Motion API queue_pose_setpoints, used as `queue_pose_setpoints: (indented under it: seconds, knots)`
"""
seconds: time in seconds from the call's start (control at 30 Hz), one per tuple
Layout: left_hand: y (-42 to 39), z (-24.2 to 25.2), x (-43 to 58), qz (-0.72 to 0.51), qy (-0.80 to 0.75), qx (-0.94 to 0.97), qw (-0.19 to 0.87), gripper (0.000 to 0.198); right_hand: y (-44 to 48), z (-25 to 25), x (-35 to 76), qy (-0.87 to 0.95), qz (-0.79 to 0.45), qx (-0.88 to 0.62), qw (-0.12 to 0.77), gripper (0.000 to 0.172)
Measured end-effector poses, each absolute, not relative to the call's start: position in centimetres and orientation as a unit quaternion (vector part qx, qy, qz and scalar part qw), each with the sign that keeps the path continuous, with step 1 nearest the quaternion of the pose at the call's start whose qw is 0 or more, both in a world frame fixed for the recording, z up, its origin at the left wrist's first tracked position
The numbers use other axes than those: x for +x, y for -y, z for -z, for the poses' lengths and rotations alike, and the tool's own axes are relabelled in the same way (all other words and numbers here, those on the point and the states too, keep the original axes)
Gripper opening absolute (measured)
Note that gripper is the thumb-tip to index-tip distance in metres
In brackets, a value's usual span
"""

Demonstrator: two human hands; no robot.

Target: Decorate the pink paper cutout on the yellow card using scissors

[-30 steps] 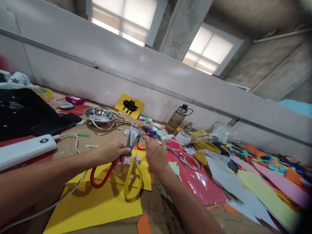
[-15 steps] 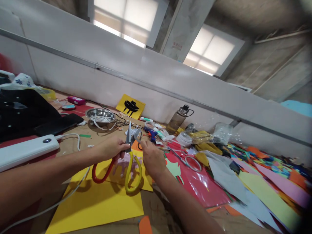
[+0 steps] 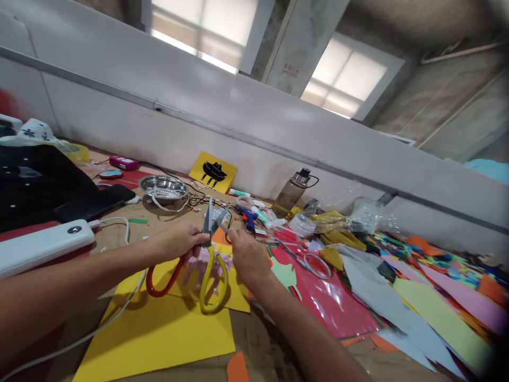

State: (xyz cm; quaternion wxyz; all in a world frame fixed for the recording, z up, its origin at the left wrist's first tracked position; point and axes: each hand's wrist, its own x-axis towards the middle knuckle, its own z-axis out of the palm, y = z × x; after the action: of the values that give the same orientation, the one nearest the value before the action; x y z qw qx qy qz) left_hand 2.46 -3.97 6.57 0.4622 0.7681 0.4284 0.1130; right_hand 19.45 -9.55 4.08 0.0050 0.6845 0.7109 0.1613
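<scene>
My left hand is closed around the pivot area of a large pair of scissors, one handle loop red and the other yellow. Its blades point up and stand apart. My right hand has curled fingers beside the right blade; a thin grey piece reaches into them, but I cannot make out what it is. Behind the handles, a pink cut-out with dangling strips is partly hidden. Beneath it lie sheets of yellow paper.
At the back are a metal bowl, a yellow card with a black cut-out and a bottle. To the right, small scissors lie on a red plastic-covered sheet, near coloured papers. A white power bank with cable is left.
The scissors' handles have shifted slightly left and down with my left hand. My right hand stays almost where it was, and the view has tilted a little.
</scene>
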Motion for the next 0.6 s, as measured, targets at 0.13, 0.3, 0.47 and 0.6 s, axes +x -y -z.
queue_pose_setpoints:
  seconds: [0.13, 0.3, 0.47, 0.6]
  knots:
    - [3.95, -6.65, 2.43, -0.095, -0.427, 0.764, 0.474, 0.040, 9.55, -4.15, 19.35, -0.712, -0.168, 0.681, 0.003, 0.032]
    - [3.80, -6.96, 2.25, -0.109, -0.426, 0.787, 0.431, 0.041, 9.56, -4.08, 19.20, -0.708, -0.192, 0.680, -0.011, 0.031]
    - [3.60, -6.67, 2.06, -0.114, -0.414, 0.795, 0.428, 0.043, 9.49, -3.89, 18.97, -0.721, -0.178, 0.669, 0.010, 0.028]
    - [3.45, -6.28, 2.04, -0.114, -0.408, 0.794, 0.436, 0.043, 9.44, -3.90, 18.87, -0.705, -0.201, 0.681, -0.002, 0.029]
